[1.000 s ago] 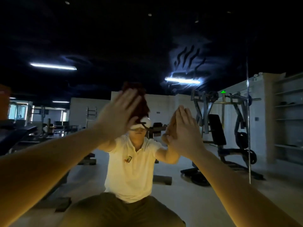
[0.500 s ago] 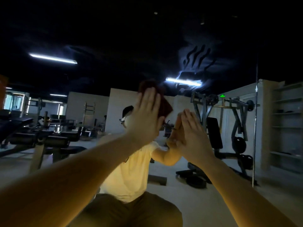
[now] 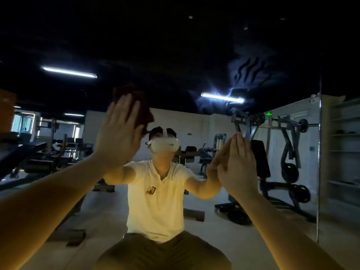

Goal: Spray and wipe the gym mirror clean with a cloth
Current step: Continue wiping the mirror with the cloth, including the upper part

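crumpled dark red cloth [image 3: 145,114] lies pressed against the smeared mirror [image 3: 251,75].

Head view; close (toward mirror [image 3: 214,221])

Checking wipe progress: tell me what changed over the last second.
The left hand, pressing the dark red cloth flat on the mirror, swept right toward the right hand, then back out to the left. Nothing was picked up or let go. The right hand stayed flat against the mirror, fingers straight.
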The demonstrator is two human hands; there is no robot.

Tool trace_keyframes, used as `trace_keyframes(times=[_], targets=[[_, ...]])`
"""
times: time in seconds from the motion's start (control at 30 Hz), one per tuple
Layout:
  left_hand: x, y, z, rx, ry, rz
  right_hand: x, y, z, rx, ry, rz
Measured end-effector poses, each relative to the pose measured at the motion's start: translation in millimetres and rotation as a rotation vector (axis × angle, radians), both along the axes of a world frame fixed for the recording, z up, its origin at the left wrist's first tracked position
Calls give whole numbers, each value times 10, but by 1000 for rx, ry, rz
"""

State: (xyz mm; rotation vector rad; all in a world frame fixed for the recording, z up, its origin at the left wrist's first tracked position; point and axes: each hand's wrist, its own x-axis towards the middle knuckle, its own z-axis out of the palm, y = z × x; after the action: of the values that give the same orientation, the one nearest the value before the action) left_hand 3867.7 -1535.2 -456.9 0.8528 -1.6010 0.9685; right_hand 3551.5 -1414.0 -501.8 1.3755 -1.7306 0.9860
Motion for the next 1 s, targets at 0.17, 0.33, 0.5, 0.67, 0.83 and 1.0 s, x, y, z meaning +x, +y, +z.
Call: trace_keyframes(times=[0.17, 0.33, 0.5, 0.67, 0.83, 1.0], targets=[[102, -24, -111, 63, 266, -27, -65, 76, 33, 81, 1, -3], [-543, 100, -171, 41, 191, -76, -123, 192, 18, 110, 1, 96], [-1590, 406, -571, 0, -61, -150, -324, 119, -461, 14, 108, 172], [-2291, 559, -1096, 21, -418, -49, -477, 88, -816, -66, 89, 237], [-1643, 368, -1071, -43, -444, -38, -359, 67, -953, -131, 139, 205], [-648, 153, -1287, 55, -157, -7, -66, -1, -1216, -127, 237, 131]])
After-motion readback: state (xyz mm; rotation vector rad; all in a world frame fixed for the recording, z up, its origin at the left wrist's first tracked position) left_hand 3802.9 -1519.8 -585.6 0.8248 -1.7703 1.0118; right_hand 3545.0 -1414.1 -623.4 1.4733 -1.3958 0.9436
